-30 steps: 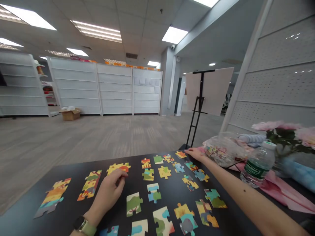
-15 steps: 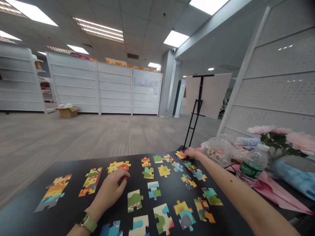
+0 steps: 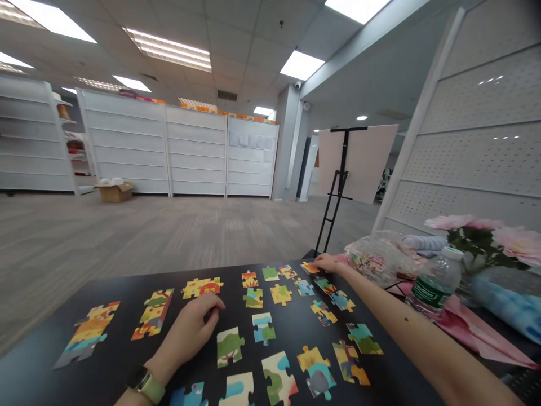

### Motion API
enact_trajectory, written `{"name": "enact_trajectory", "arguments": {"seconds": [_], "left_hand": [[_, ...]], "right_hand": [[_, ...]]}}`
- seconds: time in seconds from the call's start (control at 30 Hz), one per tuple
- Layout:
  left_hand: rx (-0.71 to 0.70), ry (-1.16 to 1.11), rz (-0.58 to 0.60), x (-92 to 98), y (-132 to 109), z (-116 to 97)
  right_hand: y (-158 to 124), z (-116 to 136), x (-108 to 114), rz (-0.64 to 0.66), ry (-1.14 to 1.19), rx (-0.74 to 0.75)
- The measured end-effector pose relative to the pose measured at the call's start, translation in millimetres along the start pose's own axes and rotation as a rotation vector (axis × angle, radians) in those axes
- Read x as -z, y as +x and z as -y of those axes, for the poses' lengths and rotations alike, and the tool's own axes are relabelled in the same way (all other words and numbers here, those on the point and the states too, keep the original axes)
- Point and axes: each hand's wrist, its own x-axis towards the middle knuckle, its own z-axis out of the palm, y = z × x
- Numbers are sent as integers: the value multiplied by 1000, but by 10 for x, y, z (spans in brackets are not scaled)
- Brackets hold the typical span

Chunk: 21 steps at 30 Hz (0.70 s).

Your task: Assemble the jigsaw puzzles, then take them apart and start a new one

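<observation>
My right hand [image 3: 328, 263] reaches to the far edge of the black table [image 3: 139, 372]. Its fingertips are closed on an orange and yellow puzzle piece [image 3: 309, 267], which lies on or close to the tabletop. My left hand [image 3: 198, 320], with a green-banded watch on its wrist, rests loosely curled on the table. The thumb stands apart from the index finger and nothing shows between them. Just beyond it is a joined yellow strip [image 3: 202, 287] with a red-orange figure. Left of that hand lie another joined strip [image 3: 153, 313] and a larger joined section [image 3: 90, 331].
Several loose pieces, such as a green one [image 3: 229, 346], spread between my forearms. At the right stand a water bottle [image 3: 437, 281], a clear plastic bag [image 3: 372, 260], pink cloth [image 3: 469, 330] and pink flowers [image 3: 513, 245]. An easel [image 3: 338, 192] stands past the table.
My left hand has drawn back slightly from the yellow strip, uncovering more of its red-orange figure. The right hand stays at the same piece; the view has shifted slightly.
</observation>
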Motion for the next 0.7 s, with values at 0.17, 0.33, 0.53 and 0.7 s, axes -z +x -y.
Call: {"name": "enact_trajectory", "arguments": {"seconds": [0.17,0.33,0.53,0.7], "left_hand": [[19,-5,15,-1,0,-8],[10,-8,25,7,-1,-19],[3,-13,20,9,5,-32],[12,-19,15,20,4,-43]], "right_hand": [[123,14,-109,164,-57,-29],[78,-18,-215,124,36,17],[-14,73,-373,53,279,227],[-82,251,-458,140,491,401]]}}
